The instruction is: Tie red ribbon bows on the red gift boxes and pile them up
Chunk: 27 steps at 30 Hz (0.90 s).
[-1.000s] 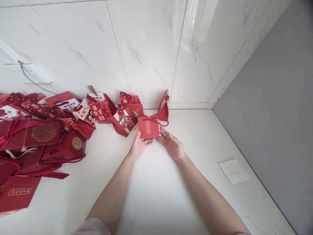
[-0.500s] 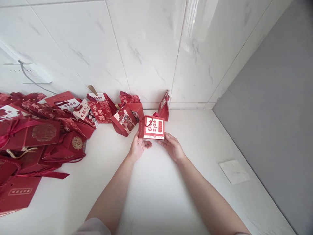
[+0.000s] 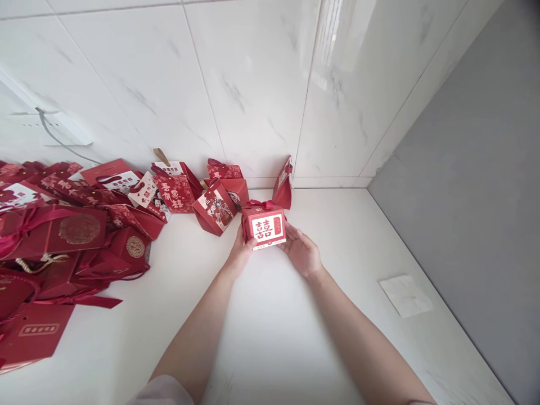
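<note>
A small red gift box with a white label and a red cord handle is held between both hands above the white surface. Its labelled face points toward me. My left hand grips the box's left side with the thumb on the front. On the right side, my right hand cups the box with fingers spread along its edge. Just behind the box stand other small red gift bags, and one red bag leans upright by the wall.
A large heap of red gift bags and boxes covers the left side of the white surface. White marble-look wall tiles rise behind. A grey panel slopes along the right, and a square white piece lies near it.
The box was turned in my hands: first its plain red side faced me, now the white labelled face does. It also came slightly toward me.
</note>
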Motion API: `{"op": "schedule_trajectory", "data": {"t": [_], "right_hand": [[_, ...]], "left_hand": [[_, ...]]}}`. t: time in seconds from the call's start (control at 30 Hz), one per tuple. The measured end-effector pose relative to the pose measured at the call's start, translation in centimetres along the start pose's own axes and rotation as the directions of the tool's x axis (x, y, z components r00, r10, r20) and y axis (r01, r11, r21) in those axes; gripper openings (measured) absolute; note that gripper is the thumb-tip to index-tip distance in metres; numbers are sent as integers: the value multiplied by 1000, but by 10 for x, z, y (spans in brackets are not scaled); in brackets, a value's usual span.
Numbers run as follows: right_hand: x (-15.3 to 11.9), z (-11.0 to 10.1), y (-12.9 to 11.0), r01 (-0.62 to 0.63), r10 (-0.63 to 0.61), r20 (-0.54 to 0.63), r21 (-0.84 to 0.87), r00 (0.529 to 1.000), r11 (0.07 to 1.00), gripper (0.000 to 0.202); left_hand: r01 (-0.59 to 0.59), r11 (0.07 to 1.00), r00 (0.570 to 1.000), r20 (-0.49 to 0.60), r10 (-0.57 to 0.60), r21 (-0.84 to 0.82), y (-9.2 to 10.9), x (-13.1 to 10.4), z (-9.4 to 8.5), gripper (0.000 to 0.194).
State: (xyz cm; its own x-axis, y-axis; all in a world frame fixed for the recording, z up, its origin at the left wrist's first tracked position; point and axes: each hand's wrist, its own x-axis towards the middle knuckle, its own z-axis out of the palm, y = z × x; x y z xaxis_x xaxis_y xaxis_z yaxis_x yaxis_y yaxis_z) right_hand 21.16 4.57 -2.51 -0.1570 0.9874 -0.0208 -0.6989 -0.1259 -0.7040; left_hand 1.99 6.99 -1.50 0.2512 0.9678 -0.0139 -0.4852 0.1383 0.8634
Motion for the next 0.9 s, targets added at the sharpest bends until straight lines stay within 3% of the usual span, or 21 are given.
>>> {"op": "schedule_trajectory", "data": {"t": [0.2,0.9], "right_hand": [[0,-3,-1,12,-14,48,34,999,999,39],[1,-7,1,-35,43,-31,213,999,976,31]], "left_hand": [[86,996,995,-48,-86,0,-3,2,-6,54],[152,988,988,1,-152,-36,4,1,-4,61]]}}
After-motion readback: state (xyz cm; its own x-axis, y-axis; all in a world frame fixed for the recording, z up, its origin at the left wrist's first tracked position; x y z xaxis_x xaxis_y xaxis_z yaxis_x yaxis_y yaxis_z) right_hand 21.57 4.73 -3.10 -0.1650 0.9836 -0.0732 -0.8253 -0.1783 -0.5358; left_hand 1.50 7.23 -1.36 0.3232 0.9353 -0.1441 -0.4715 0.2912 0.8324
